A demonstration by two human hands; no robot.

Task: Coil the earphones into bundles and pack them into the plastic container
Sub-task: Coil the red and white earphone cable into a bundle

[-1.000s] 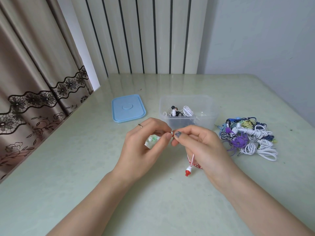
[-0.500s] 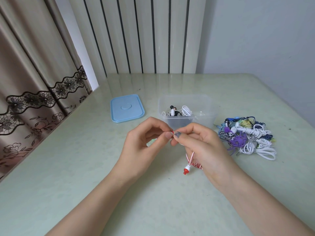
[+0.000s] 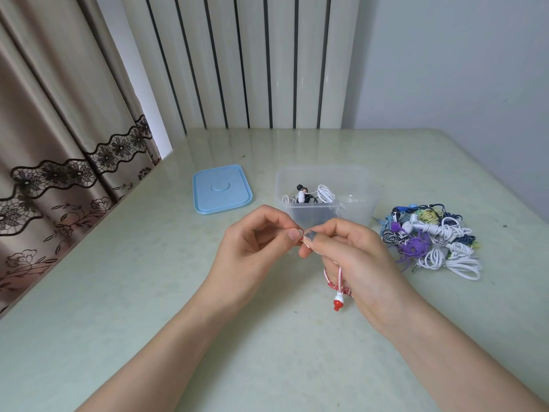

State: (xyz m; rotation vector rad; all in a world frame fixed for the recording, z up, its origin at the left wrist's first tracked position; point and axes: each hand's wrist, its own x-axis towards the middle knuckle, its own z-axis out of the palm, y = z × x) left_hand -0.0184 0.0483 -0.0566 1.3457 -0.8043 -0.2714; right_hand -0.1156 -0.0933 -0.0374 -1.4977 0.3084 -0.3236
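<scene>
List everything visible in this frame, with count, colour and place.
container: one, clear plastic, open, table centre, behind the hands
packed earphones: a few, white and black, inside container, left part
lid: one, light blue, flat on table, left of container
pile: many tangled earphones, white, purple, blue, yellow-green, right of container
red earphone: one, red and white, cable pinched between both hands, earbud dangling below
table: one, pale green
curtain: beige, black lace trim, left
radiator: white ribs, back wall
left hand: pinches cable
right hand: pinches cable

White-green bundle gone from left hand (image 3: 252, 248); red-white earphone (image 3: 338, 288) now pinched by both.
</scene>
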